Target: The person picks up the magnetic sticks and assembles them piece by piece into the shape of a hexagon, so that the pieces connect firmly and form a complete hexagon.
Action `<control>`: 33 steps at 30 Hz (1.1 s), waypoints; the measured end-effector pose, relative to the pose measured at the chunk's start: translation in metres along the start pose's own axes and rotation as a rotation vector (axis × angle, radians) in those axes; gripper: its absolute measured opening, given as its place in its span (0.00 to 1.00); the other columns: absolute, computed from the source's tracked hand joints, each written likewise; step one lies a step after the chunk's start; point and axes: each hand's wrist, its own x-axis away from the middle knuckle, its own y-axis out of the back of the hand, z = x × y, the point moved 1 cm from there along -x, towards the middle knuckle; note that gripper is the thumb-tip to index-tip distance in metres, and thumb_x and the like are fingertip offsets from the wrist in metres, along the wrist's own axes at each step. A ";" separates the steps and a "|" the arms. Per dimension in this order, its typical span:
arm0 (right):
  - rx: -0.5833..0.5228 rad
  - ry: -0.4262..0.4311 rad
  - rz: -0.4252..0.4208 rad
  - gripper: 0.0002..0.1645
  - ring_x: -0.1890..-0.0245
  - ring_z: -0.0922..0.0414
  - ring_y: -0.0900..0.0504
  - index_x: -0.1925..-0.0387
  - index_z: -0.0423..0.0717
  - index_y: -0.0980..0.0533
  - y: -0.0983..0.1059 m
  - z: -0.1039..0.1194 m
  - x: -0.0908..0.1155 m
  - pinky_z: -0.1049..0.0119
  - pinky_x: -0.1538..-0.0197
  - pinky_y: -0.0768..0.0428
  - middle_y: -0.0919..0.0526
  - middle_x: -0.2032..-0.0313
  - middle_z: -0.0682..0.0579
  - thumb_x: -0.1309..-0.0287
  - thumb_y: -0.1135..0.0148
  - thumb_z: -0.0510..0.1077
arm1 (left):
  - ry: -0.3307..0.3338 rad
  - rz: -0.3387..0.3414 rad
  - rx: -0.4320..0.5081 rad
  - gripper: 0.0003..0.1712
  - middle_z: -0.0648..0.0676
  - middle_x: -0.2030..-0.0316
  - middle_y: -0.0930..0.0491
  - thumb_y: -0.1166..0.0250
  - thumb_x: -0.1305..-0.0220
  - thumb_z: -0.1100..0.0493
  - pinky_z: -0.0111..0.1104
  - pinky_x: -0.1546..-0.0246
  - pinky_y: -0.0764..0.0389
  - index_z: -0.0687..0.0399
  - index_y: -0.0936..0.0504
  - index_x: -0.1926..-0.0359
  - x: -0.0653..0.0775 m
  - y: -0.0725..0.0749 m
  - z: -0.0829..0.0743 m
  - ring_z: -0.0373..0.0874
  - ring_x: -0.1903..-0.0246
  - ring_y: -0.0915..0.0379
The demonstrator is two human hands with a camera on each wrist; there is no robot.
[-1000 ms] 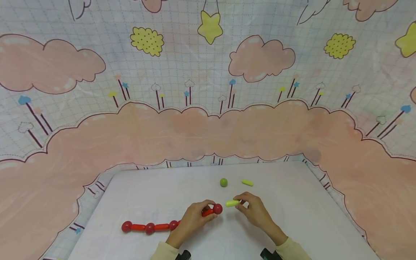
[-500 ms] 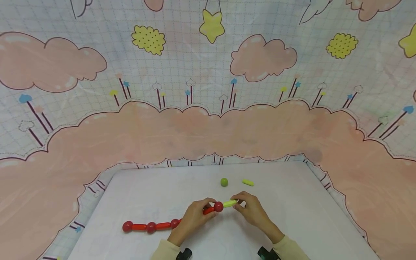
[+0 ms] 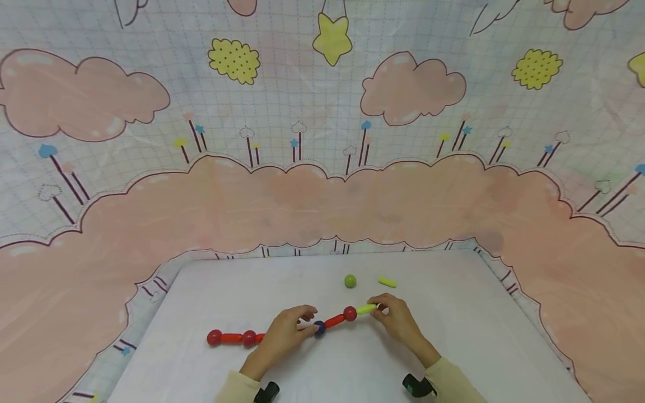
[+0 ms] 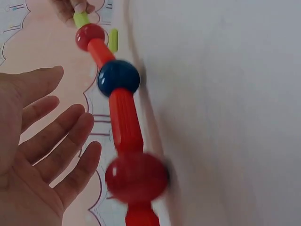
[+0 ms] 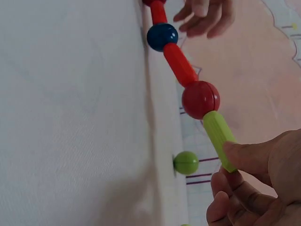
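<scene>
A chain of red balls and red rods, with one blue ball [image 3: 319, 328] among them, runs across the white table. At its right end a red ball [image 3: 350, 313] bears a yellow-green rod [image 5: 217, 132]. My right hand [image 3: 399, 319] pinches that rod's outer end between thumb and fingers. Beside the chain, my left hand [image 3: 284, 336] has its fingers spread and loosely bent. In the left wrist view a gap shows between this hand and the chain's red rod [image 4: 125, 117]. From the head, the left hand covers part of the chain.
A green ball [image 3: 350, 281] and a loose yellow-green rod [image 3: 387, 282] lie toward the back of the white table [image 3: 478, 336]. Behind it hangs a cloth [image 3: 322, 207] printed with clouds and stars.
The yellow-green rod has met the end red ball, closing the gap between them. My left hand has let go and shifted left, uncovering the blue ball. The chain has slid right.
</scene>
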 end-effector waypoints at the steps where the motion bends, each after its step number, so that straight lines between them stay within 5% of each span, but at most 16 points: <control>1: 0.002 -0.003 -0.005 0.14 0.64 0.60 0.21 0.59 0.48 0.16 0.001 -0.002 -0.001 0.71 0.63 0.25 0.15 0.62 0.54 0.49 0.30 0.32 | 0.012 0.000 -0.010 0.21 0.51 0.55 0.15 0.31 0.39 0.52 0.43 0.54 0.19 0.51 0.20 0.45 0.002 0.003 0.002 0.46 0.55 0.21; 9: -0.007 -0.026 -0.047 0.14 0.65 0.59 0.20 0.59 0.46 0.16 0.003 -0.016 -0.005 0.71 0.64 0.25 0.15 0.63 0.53 0.49 0.30 0.33 | 0.082 -0.018 -0.076 0.21 0.51 0.55 0.16 0.30 0.41 0.53 0.46 0.52 0.20 0.51 0.19 0.47 0.019 0.034 0.029 0.47 0.54 0.22; 17: -0.034 -0.084 -0.048 0.13 0.64 0.58 0.20 0.59 0.46 0.16 0.003 -0.025 -0.004 0.71 0.64 0.26 0.15 0.63 0.52 0.48 0.30 0.34 | 0.102 -0.017 -0.140 0.21 0.47 0.55 0.15 0.27 0.44 0.53 0.42 0.52 0.20 0.49 0.18 0.49 0.037 0.049 0.056 0.41 0.56 0.21; 25: -0.042 -0.125 -0.038 0.12 0.65 0.59 0.21 0.60 0.44 0.16 0.003 -0.030 0.000 0.71 0.64 0.25 0.14 0.62 0.50 0.48 0.31 0.32 | 0.115 -0.032 -0.219 0.18 0.47 0.55 0.16 0.26 0.47 0.54 0.46 0.46 0.22 0.47 0.16 0.53 0.045 0.049 0.066 0.46 0.51 0.21; 33: -0.007 -0.167 0.022 0.11 0.68 0.61 0.24 0.62 0.45 0.15 0.001 -0.030 0.007 0.70 0.63 0.25 0.16 0.68 0.53 0.50 0.30 0.33 | 0.176 -0.033 -0.267 0.13 0.41 0.63 0.17 0.26 0.47 0.51 0.38 0.60 0.23 0.42 0.14 0.60 0.042 0.040 0.071 0.36 0.65 0.27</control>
